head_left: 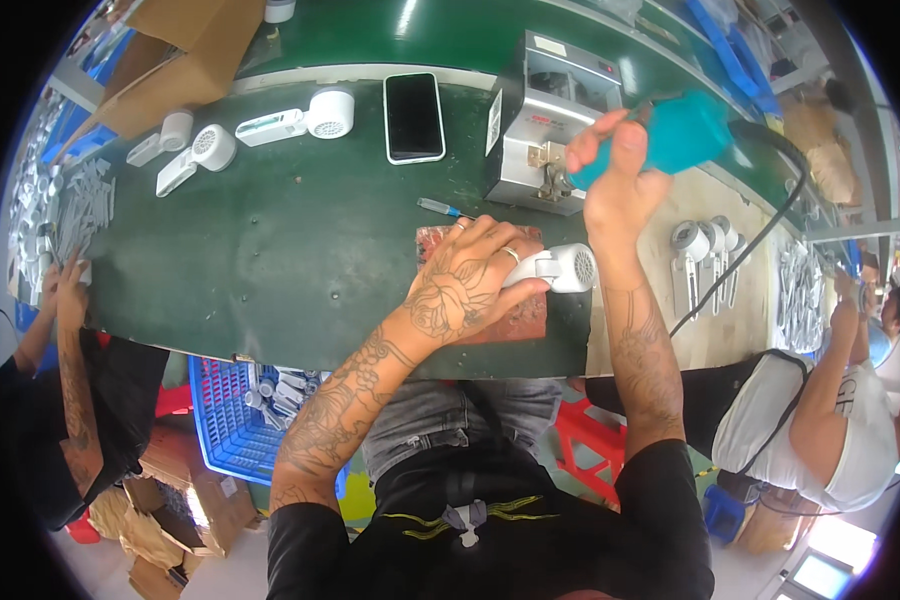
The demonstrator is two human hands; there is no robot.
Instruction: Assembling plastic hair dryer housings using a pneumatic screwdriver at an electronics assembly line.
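My left hand is closed around a white handheld device with a round, perforated head. Its head points right, over a worn red mat; the fingers hide much of the handle. Raised to the right, my right hand grips a teal electric screwdriver with a thick black cord. The screwdriver's front end is close to the front of a silver box-shaped machine; whether they touch I cannot tell. Just beyond my left fingers lies a small screwdriver with a bluish handle.
A phone and several similar white devices lie on the green bench. More white parts are on the right, crossed by the cord. A blue basket stands below the front edge. Other people work at both sides.
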